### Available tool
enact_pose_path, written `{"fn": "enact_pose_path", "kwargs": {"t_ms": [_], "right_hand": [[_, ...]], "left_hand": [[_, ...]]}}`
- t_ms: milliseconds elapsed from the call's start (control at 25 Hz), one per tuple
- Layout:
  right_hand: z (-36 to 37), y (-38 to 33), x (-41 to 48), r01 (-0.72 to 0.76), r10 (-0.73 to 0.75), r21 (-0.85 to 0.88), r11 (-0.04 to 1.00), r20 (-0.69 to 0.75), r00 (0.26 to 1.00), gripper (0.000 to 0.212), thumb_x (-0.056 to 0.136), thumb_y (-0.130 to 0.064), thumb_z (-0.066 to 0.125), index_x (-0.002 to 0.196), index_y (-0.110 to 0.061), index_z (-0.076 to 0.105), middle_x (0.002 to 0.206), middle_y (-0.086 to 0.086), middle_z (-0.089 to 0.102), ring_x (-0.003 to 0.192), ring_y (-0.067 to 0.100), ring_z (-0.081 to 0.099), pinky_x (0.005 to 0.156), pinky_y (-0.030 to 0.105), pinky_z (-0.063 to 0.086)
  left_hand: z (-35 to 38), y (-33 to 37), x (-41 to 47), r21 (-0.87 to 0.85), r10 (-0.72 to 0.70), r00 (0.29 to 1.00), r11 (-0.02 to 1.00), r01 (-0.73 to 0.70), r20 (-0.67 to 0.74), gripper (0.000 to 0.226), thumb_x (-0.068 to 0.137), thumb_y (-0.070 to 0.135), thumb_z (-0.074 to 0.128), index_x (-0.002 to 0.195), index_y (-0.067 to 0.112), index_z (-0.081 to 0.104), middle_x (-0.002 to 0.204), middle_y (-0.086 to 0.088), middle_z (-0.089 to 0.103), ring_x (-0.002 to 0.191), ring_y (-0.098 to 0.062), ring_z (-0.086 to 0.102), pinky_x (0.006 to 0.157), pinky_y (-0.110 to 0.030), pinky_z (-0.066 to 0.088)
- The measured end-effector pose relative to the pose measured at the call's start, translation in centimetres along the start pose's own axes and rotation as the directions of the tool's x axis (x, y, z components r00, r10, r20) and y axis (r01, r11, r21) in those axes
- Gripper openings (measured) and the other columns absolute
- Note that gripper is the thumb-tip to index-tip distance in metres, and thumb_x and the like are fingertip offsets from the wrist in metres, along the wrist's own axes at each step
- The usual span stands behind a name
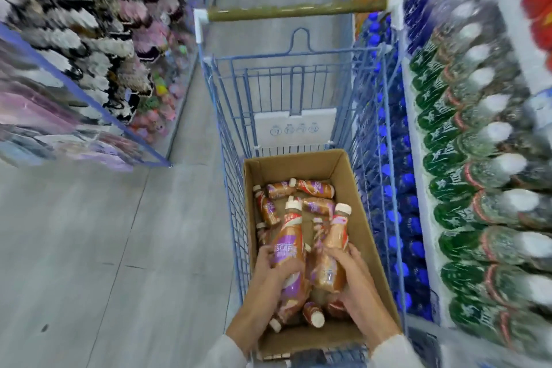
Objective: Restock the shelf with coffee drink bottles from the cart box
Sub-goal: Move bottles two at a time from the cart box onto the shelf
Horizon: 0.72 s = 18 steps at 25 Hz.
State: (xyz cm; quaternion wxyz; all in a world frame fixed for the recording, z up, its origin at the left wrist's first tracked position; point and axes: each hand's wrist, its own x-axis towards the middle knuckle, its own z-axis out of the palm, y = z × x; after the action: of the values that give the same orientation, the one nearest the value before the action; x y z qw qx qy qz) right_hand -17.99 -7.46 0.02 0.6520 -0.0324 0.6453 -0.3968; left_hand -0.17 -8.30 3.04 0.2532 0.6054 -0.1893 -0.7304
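Observation:
An open cardboard box (355, 188) sits in a blue wire cart (230, 140) and holds several brown-and-purple coffee drink bottles with cream caps (313, 188). My left hand (268, 272) grips one bottle (288, 245) around its middle, cap pointing away from me. My right hand (355, 275) holds a second bottle (331, 248) by its lower body, cap also pointing away. Both bottles are lifted slightly above the loose ones lying in the box.
Shelves on the right carry blue-capped bottles (391, 188), green bottles (442, 158) and clear bottles with white caps (501, 134). A rack of hanging goods (74, 54) fills the left. The cart handle (295, 9) is at the far end, over grey aisle floor (89, 248).

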Motion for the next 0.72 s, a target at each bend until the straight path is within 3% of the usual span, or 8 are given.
{"fn": "enact_pose_path", "kwargs": {"t_ms": [120, 240, 400, 560, 720], "right_hand": [[0.9, 0.4, -4.5, 0.13, -0.129, 0.079, 0.988, -0.025, 0.991, 0.07, 0.08, -0.022, 0.079, 0.145, -0.022, 0.052, 0.123, 0.011, 0.073, 0.11, 0.033, 0.071, 0.099, 0.059, 0.053], [1.3, 1.1, -9.4, 0.257, -0.243, 0.146, 0.955, -0.108, 0.964, 0.081, 0.076, -0.026, 0.082, 0.148, -0.019, 0.047, 0.135, 0.012, 0.066, 0.116, 0.033, 0.068, 0.103, 0.058, 0.051], [0.5, 1.8, -15.6, 0.397, -0.368, 0.202, 0.895, -0.168, 0.915, 0.077, 0.064, -0.039, 0.084, 0.134, -0.019, 0.06, 0.112, 0.012, 0.076, 0.093, 0.029, 0.074, 0.081, 0.046, 0.058], [-2.5, 3.3, -21.6, 0.488, -0.424, 0.248, 0.837, -0.272, 0.864, 0.075, 0.066, -0.042, 0.087, 0.134, -0.029, 0.059, 0.118, 0.008, 0.075, 0.1, 0.03, 0.075, 0.081, 0.047, 0.061], [-7.1, 5.9, -29.1, 0.609, -0.485, 0.277, 0.744, -0.404, 0.776, 0.066, 0.067, -0.04, 0.087, 0.127, -0.034, 0.062, 0.111, 0.005, 0.077, 0.094, 0.029, 0.077, 0.072, 0.042, 0.061]], "left_hand": [[-0.5, 1.5, -2.3, 0.025, 0.107, 0.991, 0.994, -0.109, 0.084, 0.073, 0.051, 0.035, 0.088, 0.116, 0.026, 0.055, 0.094, -0.001, 0.077, 0.082, -0.023, 0.077, 0.06, -0.038, 0.06], [-0.6, 2.5, -5.3, 0.057, 0.193, 0.963, 0.977, -0.207, 0.187, 0.064, 0.052, 0.037, 0.085, 0.11, 0.028, 0.059, 0.094, 0.0, 0.076, 0.079, -0.022, 0.075, 0.06, -0.043, 0.06], [0.2, 3.3, -9.5, 0.066, 0.246, 0.912, 0.957, -0.282, 0.329, 0.058, 0.06, 0.036, 0.083, 0.113, 0.027, 0.062, 0.097, -0.005, 0.075, 0.081, -0.026, 0.075, 0.059, -0.042, 0.059], [3.4, 2.5, -14.1, 0.098, 0.251, 0.834, 0.936, -0.339, 0.491, 0.059, 0.057, 0.036, 0.076, 0.112, 0.019, 0.062, 0.089, 0.001, 0.074, 0.074, -0.018, 0.075, 0.057, -0.04, 0.058], [8.6, -0.5, -19.7, 0.157, 0.207, 0.723, 0.902, -0.401, 0.66, 0.05, 0.067, 0.028, 0.067, 0.113, 0.011, 0.059, 0.092, -0.005, 0.068, 0.073, -0.014, 0.07, 0.055, -0.033, 0.054]]}}
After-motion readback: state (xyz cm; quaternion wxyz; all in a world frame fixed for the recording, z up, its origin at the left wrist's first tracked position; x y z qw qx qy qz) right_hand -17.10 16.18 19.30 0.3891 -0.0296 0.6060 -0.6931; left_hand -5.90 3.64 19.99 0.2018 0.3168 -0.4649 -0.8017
